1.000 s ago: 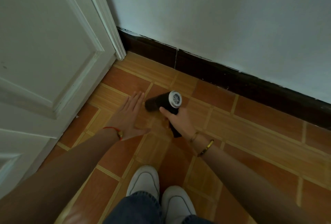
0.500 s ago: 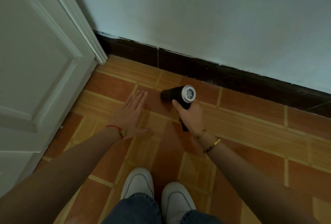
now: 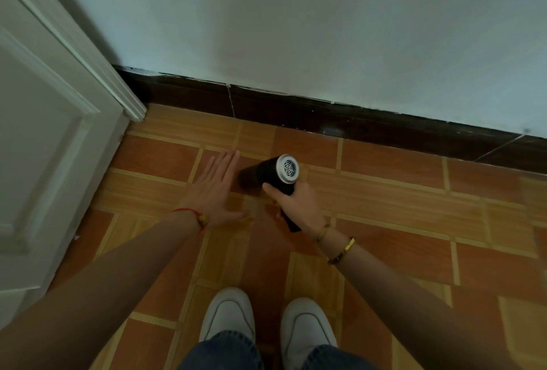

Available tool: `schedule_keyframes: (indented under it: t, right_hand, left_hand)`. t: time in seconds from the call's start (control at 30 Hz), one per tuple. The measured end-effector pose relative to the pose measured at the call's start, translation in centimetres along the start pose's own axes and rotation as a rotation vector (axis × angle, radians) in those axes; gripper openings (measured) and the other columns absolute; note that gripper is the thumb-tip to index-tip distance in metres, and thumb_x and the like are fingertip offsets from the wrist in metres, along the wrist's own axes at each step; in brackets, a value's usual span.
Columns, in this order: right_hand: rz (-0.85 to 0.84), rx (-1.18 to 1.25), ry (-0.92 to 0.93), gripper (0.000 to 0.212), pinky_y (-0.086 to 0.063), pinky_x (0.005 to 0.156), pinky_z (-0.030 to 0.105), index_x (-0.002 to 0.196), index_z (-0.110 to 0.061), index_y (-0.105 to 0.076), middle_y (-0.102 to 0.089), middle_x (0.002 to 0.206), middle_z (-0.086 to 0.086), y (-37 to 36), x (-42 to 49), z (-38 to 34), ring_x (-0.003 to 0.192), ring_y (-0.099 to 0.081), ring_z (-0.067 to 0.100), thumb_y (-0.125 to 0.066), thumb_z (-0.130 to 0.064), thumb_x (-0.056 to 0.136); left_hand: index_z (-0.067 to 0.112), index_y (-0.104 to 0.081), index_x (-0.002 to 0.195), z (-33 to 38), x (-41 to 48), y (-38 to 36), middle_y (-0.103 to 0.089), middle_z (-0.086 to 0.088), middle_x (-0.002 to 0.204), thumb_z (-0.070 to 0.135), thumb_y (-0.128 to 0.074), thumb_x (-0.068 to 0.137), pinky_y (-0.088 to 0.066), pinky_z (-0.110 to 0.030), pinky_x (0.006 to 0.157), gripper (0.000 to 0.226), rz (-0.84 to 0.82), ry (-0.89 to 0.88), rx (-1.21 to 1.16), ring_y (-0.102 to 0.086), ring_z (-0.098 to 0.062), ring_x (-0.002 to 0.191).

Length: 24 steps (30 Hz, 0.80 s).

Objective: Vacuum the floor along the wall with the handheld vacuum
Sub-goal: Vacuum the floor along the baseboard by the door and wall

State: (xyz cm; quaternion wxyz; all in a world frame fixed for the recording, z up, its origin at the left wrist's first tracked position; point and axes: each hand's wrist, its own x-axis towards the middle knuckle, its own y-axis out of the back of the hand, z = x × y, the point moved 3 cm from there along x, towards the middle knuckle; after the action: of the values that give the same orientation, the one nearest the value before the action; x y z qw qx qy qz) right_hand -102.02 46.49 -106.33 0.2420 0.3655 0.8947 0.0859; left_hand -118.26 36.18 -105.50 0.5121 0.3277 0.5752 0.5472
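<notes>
Moved rightward: one handheld vacuum [image 3: 265,173], right hand [image 3: 299,206] gripping, left hand [image 3: 214,189] flat.

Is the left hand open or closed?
Open: the left hand shows straight fingers, close together, and holds nothing.
</notes>
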Motion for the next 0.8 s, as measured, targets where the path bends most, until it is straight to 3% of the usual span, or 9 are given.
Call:
schedule_keyframes:
  t: [0.13,0.23,0.37,0.43,0.53,0.67,0.8]
  right_hand:
    - [0.029,-0.014,0.005,0.023,-0.052,0.057,0.026,0.079,-0.018,-0.062,-0.063,0.061,0.003,0.6,0.4,0.0,0.052,-0.059,0.011,-0.068,-0.037,0.091]
    - [0.135,-0.014,0.025,0.022,-0.053,0.065,0.03,0.074,-0.031,-0.055,-0.058,0.062,-0.007,2.2,0.9,0.5,0.059,-0.059,0.01,-0.069,-0.037,0.09]
    - [0.307,0.026,0.0,0.018,-0.057,0.07,0.04,0.087,-0.023,-0.061,-0.061,0.068,-0.003,5.0,1.2,1.5,0.073,-0.067,0.025,-0.07,-0.039,0.089]
    - [0.375,0.032,-0.029,0.03,-0.058,0.075,0.044,0.099,-0.013,-0.065,-0.065,0.076,0.003,6.3,1.3,1.9,0.082,-0.069,0.031,-0.069,-0.041,0.088]
    - [0.467,0.053,-0.053,0.036,-0.059,0.08,0.046,0.107,-0.012,-0.064,-0.071,0.089,0.01,8.1,1.2,2.6,0.088,-0.07,0.033,-0.07,-0.042,0.087]
    - [0.441,0.053,-0.039,0.017,-0.059,0.074,0.046,0.085,-0.024,-0.06,-0.066,0.073,0.004,8.8,0.6,3.1,0.075,-0.067,0.029,-0.071,-0.037,0.088]
    - [0.366,0.046,-0.038,0.022,-0.058,0.067,0.041,0.074,-0.027,-0.057,-0.066,0.07,0.005,8.1,-0.5,3.3,0.062,-0.063,0.02,-0.071,-0.038,0.088]
  left_hand:
    - [0.012,0.024,0.15,0.1,0.4,-0.2,0.02,-0.005,0.161,0.077,-0.057,0.073,0.014,-0.031,0.117,0.129,-0.005,-0.001,0.006,0.021,-0.015,0.146]
    - [0.013,0.025,0.15,0.4,0.8,-0.1,0.02,-0.005,0.161,0.076,-0.056,0.073,0.012,-0.032,0.118,0.128,-0.011,-0.005,-0.003,0.02,-0.016,0.146]
    - [0.013,0.025,0.15,1.2,1.4,0.2,0.022,-0.004,0.16,0.075,-0.057,0.074,0.009,-0.033,0.12,0.128,-0.024,-0.02,-0.041,0.021,-0.018,0.147]
    - [0.013,0.025,0.15,1.6,1.9,0.0,0.02,-0.004,0.161,0.08,-0.053,0.072,0.007,-0.034,0.121,0.128,-0.031,-0.03,-0.034,0.019,-0.019,0.147]
    - [0.012,0.024,0.15,2.7,2.6,0.0,0.018,-0.007,0.161,0.082,-0.051,0.071,0.008,-0.034,0.121,0.13,-0.036,-0.06,-0.027,0.018,-0.02,0.148]
    - [0.013,0.025,0.149,4.3,3.5,0.3,0.017,-0.004,0.16,0.081,-0.054,0.071,0.018,-0.03,0.112,0.131,-0.047,-0.102,-0.053,0.024,-0.013,0.139]
    - [0.015,0.025,0.15,5.5,4.3,0.2,0.02,0.0,0.159,0.082,-0.055,0.069,0.017,-0.029,0.112,0.132,-0.03,-0.143,-0.063,0.023,-0.011,0.139]
